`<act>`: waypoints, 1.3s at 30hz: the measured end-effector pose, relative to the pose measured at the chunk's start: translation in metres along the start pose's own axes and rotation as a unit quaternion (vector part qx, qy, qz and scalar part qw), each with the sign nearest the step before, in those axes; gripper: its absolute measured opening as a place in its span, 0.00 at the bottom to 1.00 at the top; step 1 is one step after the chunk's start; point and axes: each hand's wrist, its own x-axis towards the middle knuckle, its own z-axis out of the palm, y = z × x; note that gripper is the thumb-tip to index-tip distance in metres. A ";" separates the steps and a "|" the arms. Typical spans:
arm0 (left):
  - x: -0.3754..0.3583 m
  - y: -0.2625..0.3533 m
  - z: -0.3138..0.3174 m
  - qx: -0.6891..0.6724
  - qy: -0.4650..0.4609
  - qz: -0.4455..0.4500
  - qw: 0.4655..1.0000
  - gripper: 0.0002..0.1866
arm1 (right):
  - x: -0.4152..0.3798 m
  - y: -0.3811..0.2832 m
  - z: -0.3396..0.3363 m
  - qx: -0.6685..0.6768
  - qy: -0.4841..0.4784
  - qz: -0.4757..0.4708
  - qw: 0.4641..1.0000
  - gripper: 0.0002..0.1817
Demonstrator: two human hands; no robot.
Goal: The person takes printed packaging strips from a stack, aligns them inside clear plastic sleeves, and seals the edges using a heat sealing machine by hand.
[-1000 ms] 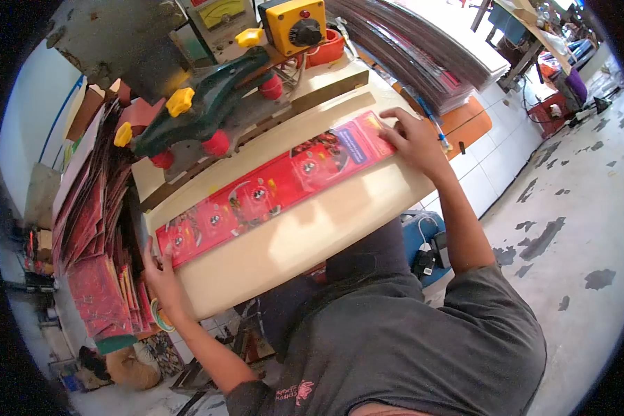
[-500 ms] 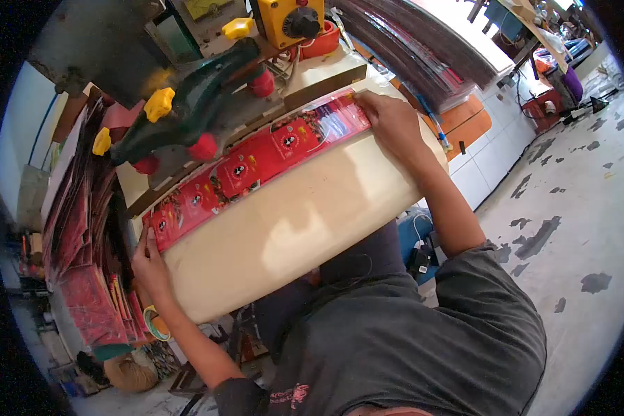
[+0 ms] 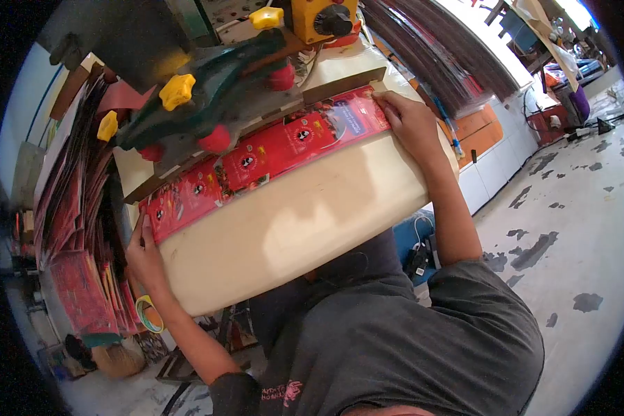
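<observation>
From the head view, a long red printed strip (image 3: 270, 159) was seen laid flat along the far edge of the cream counter (image 3: 291, 222), its upper edge tucked right under the green press head (image 3: 208, 111). The strip was pinned at both ends, and that looked like the reason for the spread grip: the length was kept straight and square against the wooden guide rail (image 3: 340, 83) behind it. The left hand (image 3: 144, 253) was pressed on the strip's left end at the counter's corner, fingers flat rather than curled. The right hand (image 3: 410, 123) was pressed palm-down on the strip's right end, touching the rail. Neither hand was closed round anything; both were spread flat, far apart.

Above the press head, a yellow control box (image 3: 322, 17) was mounted. Left of the counter, stacks of red sheets (image 3: 83, 229) were stood on edge. Right of it, a dark pile of sheets (image 3: 451, 55) was heaped, with a patchy grey floor (image 3: 568, 208) beyond.
</observation>
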 end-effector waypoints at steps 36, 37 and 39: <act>-0.001 -0.014 0.008 0.000 0.083 0.010 0.997 0.20 | 0.003 -0.005 -0.001 0.063 -0.023 -0.001 0.998 0.16; -0.001 -0.017 0.008 0.024 0.076 -0.002 0.997 0.22 | 0.001 -0.010 0.000 0.091 -0.029 0.009 0.995 0.16; 0.004 -0.030 0.010 0.025 0.061 0.003 0.998 0.25 | 0.001 -0.010 -0.003 0.111 -0.035 0.024 0.993 0.16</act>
